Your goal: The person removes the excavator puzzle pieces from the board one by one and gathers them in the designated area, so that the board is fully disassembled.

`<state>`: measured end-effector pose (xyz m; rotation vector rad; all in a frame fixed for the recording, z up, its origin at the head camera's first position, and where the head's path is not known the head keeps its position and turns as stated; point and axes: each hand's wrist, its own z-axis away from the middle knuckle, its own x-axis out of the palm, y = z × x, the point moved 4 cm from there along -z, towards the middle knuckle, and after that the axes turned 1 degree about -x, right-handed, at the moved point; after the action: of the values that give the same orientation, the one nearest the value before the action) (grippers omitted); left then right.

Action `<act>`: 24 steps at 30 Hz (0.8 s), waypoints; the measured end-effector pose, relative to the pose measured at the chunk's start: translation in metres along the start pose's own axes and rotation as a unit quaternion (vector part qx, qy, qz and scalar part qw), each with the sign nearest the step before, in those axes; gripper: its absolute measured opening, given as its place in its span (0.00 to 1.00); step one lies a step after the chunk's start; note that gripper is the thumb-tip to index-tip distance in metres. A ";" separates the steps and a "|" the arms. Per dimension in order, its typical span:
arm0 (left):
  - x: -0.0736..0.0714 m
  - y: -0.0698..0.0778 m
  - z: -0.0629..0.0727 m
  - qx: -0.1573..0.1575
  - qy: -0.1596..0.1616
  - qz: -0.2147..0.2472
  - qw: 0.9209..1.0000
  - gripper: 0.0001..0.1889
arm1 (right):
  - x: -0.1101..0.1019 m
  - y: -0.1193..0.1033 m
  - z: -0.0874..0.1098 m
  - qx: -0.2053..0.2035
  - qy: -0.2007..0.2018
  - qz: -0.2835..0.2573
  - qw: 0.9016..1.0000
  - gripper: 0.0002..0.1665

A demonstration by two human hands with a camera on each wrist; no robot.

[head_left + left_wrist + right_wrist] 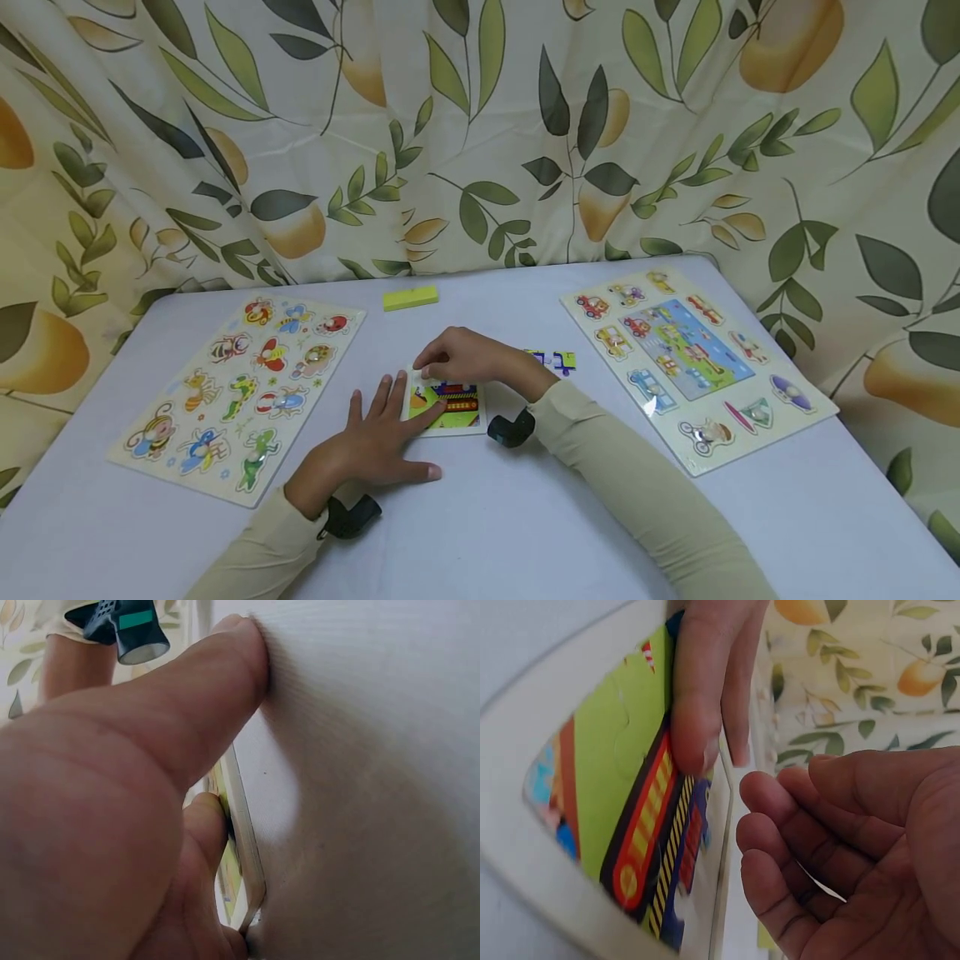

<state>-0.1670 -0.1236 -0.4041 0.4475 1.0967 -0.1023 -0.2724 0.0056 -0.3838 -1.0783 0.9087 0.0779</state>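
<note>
Puzzle board (465, 422) lay flat on the white cloth (480, 517), in front of me. Left hand (378, 442): spread, fingers straight, index finger (697, 727) across the printed picture. Right hand (465, 354): fingers curled above the board's far-left corner; I could not tell whether they pinched a piece. Loose pieces (564, 361) lay near my right wrist, partly hidden.

Risks, as I judged them: too little left-hand pressure could let the board skid on the cloth; sideways force at the corner could tip neighbouring pieces; drawing my right arm back low could scatter the loose ones.
</note>
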 end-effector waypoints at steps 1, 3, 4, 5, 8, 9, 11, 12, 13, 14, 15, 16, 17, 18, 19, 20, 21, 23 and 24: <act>0.000 0.000 0.000 0.000 0.001 0.000 1.000 0.45 | 0.001 -0.001 -0.001 0.001 -0.001 0.000 1.000 0.15; 0.000 0.000 0.000 -0.001 0.001 0.001 1.000 0.45 | 0.003 -0.003 -0.003 0.003 -0.005 0.005 1.000 0.15; 0.000 0.000 -0.001 -0.002 0.001 0.001 1.000 0.45 | 0.004 -0.004 -0.004 0.003 -0.007 0.008 1.000 0.15; 0.001 -0.001 -0.001 -0.003 0.000 -0.001 1.000 0.45 | 0.006 -0.005 -0.005 0.003 -0.010 0.013 1.000 0.15; 0.001 -0.001 -0.001 -0.003 0.000 -0.003 1.000 0.45 | 0.009 -0.008 -0.008 0.002 -0.018 0.026 1.000 0.15; 0.001 -0.001 -0.001 -0.002 0.000 -0.004 1.000 0.45 | 0.010 -0.008 -0.008 0.002 -0.019 0.028 0.999 0.15; 0.002 -0.002 -0.001 0.002 0.002 -0.004 1.000 0.45 | 0.012 -0.009 -0.009 0.005 -0.020 0.034 0.999 0.15; 0.002 -0.002 -0.002 0.003 0.002 -0.003 1.000 0.45 | 0.012 -0.010 -0.010 0.006 -0.020 0.035 0.999 0.15; 0.002 -0.002 -0.002 0.005 0.003 -0.001 1.000 0.45 | 0.012 -0.010 -0.010 0.007 -0.018 0.036 0.999 0.15; 0.002 -0.002 -0.002 0.006 0.003 0.000 1.000 0.45 | 0.012 -0.010 -0.010 0.008 -0.017 0.037 0.999 0.15; 0.002 -0.002 -0.002 0.008 0.004 0.002 1.000 0.45 | 0.012 -0.011 -0.011 0.009 -0.016 0.036 0.999 0.15; 0.002 -0.002 -0.002 0.009 0.005 0.003 1.000 0.45 | 0.013 -0.011 -0.011 0.009 -0.015 0.035 0.999 0.15; 0.002 -0.003 -0.002 0.009 0.004 0.004 1.000 0.45 | 0.013 -0.012 -0.011 0.009 -0.015 0.033 0.999 0.15; 0.002 -0.003 -0.002 0.009 0.004 0.004 1.000 0.45 | 0.013 -0.012 -0.011 0.007 -0.015 0.031 0.999 0.15; 0.002 -0.003 -0.002 0.009 0.004 0.005 1.000 0.45 | 0.014 -0.012 -0.011 0.006 -0.016 0.030 0.999 0.15; 0.003 -0.003 -0.002 0.008 0.003 0.004 1.000 0.45 | 0.014 -0.012 -0.012 0.005 -0.017 0.029 0.999 0.15; 0.003 -0.004 -0.003 0.007 0.003 0.003 1.000 0.45 | 0.014 -0.012 -0.011 0.005 -0.018 0.027 0.999 0.15; 0.004 -0.004 -0.003 0.006 0.001 0.002 1.000 0.45 | 0.015 -0.013 -0.011 0.005 -0.021 0.025 0.999 0.15; 0.005 -0.004 -0.003 0.005 0.001 0.002 1.000 0.45 | 0.014 -0.013 -0.011 0.005 -0.022 0.025 0.999 0.15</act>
<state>-0.1690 -0.1255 -0.4107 0.4585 1.0973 -0.1045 -0.2637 -0.0148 -0.3859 -1.0408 0.8964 0.1382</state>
